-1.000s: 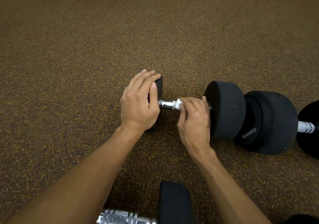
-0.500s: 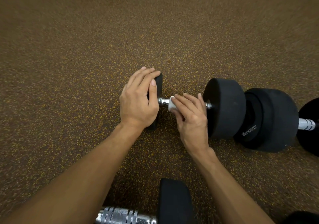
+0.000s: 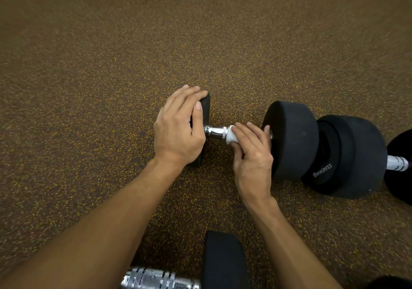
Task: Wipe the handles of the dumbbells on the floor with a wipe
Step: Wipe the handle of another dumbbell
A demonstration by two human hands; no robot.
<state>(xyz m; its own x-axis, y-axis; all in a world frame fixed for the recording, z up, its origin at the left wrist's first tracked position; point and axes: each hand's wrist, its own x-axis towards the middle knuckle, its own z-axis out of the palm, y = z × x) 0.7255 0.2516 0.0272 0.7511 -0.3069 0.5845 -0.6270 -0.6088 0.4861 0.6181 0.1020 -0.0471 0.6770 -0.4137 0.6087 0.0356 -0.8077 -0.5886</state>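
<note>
Wipe [image 3: 231, 135], gripped by right hand [image 3: 253, 157] fingers [image 3: 250, 132], slid right along handle [image 3: 215, 132]; left hand [image 3: 176, 132] rests flat on plate [image 3: 206, 107].

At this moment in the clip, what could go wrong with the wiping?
1. The wipe in the right hand covers only part of the handle; the bare chrome beside the left head could be missed.
2. The heads look round; if the left hand resting on that head lifts, this dumbbell may roll toward the near dumbbell.
</note>
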